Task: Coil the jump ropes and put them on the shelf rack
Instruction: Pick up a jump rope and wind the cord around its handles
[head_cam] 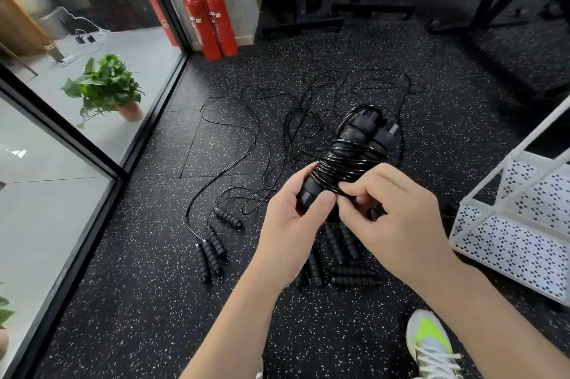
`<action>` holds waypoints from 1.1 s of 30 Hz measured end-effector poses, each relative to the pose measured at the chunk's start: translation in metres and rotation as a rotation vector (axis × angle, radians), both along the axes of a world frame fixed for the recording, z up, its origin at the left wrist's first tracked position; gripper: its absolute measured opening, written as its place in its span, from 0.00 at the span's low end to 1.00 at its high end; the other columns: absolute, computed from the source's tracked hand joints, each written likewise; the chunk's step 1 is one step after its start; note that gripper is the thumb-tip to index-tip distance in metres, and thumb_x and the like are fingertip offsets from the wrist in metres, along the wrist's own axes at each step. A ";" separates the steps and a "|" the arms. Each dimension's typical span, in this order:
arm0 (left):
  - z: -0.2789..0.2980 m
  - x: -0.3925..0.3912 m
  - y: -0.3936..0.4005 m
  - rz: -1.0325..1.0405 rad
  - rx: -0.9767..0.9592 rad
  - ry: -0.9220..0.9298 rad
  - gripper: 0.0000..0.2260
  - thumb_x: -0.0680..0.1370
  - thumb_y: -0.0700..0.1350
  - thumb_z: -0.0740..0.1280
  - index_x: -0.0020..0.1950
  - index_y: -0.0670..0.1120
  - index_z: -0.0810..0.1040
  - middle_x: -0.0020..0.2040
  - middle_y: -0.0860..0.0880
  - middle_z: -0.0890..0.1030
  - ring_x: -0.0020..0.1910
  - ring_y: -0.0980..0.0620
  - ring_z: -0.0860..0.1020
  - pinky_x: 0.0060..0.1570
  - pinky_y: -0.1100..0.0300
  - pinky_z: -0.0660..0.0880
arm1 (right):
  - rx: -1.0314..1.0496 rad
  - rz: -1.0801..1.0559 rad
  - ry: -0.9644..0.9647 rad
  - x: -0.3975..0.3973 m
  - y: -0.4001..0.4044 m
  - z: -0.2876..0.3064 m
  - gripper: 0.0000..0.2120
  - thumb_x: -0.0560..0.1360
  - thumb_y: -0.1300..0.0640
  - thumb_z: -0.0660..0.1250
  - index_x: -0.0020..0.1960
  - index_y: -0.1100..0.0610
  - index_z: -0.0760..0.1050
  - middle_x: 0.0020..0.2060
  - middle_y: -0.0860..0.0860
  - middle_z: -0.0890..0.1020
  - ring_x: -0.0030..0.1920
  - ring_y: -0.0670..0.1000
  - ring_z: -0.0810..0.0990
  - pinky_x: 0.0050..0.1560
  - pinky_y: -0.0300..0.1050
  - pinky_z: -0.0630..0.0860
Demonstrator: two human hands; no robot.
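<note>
A black jump rope (354, 150) has its cord wound tightly round its two ribbed handles, and I hold it above the floor. My left hand (290, 230) grips the lower end of the handles, thumb on top. My right hand (398, 212) pinches the cord at the lower turns of the coil. Several more black jump ropes (277, 138) lie tangled on the floor beyond. Some of their handles (212, 246) sit at the left, other handles (348, 261) under my hands. The white shelf rack (518, 224) stands at the right.
Two red fire extinguishers (209, 20) stand against the wall at the back. A glass partition with a black frame (101, 159) runs along the left, a potted plant (108, 88) behind it. Black gym equipment bases (308, 23) are at the back. My shoe (431, 344) is at the bottom right.
</note>
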State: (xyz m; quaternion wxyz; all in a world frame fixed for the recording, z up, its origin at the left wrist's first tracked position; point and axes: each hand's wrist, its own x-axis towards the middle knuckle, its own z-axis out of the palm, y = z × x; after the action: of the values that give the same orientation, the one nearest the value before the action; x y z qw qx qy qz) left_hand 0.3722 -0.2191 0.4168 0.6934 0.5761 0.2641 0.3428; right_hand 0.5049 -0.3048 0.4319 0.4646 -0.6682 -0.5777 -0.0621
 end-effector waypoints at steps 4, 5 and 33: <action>0.002 -0.002 0.002 0.024 0.024 0.024 0.16 0.78 0.47 0.70 0.66 0.57 0.80 0.63 0.44 0.83 0.65 0.38 0.79 0.68 0.31 0.70 | 0.028 0.119 0.002 0.003 -0.003 0.007 0.05 0.77 0.63 0.71 0.51 0.62 0.84 0.42 0.50 0.83 0.41 0.45 0.81 0.46 0.36 0.77; 0.002 -0.002 0.003 0.028 0.030 0.033 0.17 0.78 0.47 0.71 0.66 0.57 0.81 0.62 0.45 0.83 0.64 0.38 0.79 0.68 0.32 0.71 | -0.006 0.138 0.067 0.003 -0.003 0.012 0.05 0.78 0.62 0.70 0.50 0.60 0.85 0.41 0.48 0.84 0.41 0.44 0.83 0.45 0.35 0.78; 0.010 -0.005 0.003 0.009 0.275 0.298 0.18 0.77 0.44 0.75 0.57 0.68 0.80 0.52 0.55 0.86 0.55 0.50 0.83 0.62 0.50 0.77 | -0.561 0.094 0.466 0.012 -0.004 0.042 0.10 0.80 0.56 0.68 0.41 0.50 0.84 0.28 0.49 0.83 0.22 0.53 0.80 0.25 0.46 0.78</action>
State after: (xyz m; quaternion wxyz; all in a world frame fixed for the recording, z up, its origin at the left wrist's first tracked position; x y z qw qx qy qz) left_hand 0.3667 -0.2159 0.4268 0.5600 0.7085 0.3170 0.2898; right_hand 0.5166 -0.3086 0.4735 0.3850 -0.7386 -0.4809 0.2740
